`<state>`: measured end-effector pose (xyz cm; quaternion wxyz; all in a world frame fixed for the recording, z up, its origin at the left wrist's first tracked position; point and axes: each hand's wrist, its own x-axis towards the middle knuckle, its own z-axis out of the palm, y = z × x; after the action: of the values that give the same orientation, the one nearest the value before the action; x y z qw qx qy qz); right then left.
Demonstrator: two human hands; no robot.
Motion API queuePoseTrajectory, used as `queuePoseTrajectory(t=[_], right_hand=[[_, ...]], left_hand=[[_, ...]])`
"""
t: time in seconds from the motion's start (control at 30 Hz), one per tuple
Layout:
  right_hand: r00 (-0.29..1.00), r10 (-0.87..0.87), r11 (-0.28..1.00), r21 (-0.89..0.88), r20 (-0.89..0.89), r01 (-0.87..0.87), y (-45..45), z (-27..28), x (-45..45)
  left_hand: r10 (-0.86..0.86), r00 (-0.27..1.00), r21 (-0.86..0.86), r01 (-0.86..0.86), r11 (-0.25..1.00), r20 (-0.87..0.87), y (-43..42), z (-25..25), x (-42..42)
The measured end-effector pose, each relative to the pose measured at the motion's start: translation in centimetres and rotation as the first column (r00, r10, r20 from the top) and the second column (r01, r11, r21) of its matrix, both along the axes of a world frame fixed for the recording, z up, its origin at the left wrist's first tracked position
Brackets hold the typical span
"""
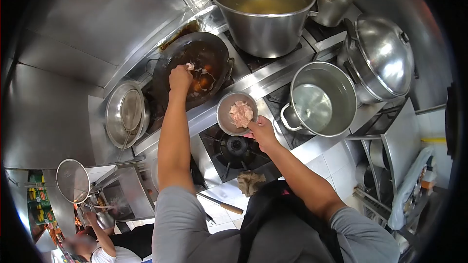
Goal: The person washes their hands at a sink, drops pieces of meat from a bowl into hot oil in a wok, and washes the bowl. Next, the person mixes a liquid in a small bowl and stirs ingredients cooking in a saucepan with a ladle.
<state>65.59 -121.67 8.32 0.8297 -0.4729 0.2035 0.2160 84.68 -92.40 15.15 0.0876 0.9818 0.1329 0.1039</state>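
Note:
My left hand is over the near side of a dark wok, its fingers closed on a pale piece of raw meat. Dark oil with several brown pieces and pale bits fills the wok. With my right hand I grip the rim of a small metal bowl, fingers wrapped round its right side. Pinkish raw meat lies in the bowl, which is above an unlit burner.
A large pot of yellowish liquid is at the back. An open pot and a lidded one stand right. Left are a basin and strainer. Another person's arm shows lower left. A cloth lies by the front edge.

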Motion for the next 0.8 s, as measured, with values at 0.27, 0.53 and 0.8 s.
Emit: queuePoseTrajectory(t=[0.27, 0.53, 0.8], right_hand=[[0.963, 0.1, 0.967, -0.252, 0.249, -0.035, 0.9, -1.4, -0.8], [0.972, 0.154, 0.959, -0.264, 0.177, -0.104, 0.9, -1.1, -2.0], [0.995, 0.072, 0.988, -0.139, 0.07, -0.062, 0.6, -1.4, -1.0]], left_hand=[[-0.503, 0.807, -0.093, 0.501, 0.86, -0.31, -11.6, -0.2, -14.8], [-0.415, 0.873, -0.14, 0.391, 0.91, -0.257, -11.0, 1.1, -19.6], [-0.109, 0.99, -0.319, 0.131, 0.939, 0.085, -1.7, 2.1, -14.4]])
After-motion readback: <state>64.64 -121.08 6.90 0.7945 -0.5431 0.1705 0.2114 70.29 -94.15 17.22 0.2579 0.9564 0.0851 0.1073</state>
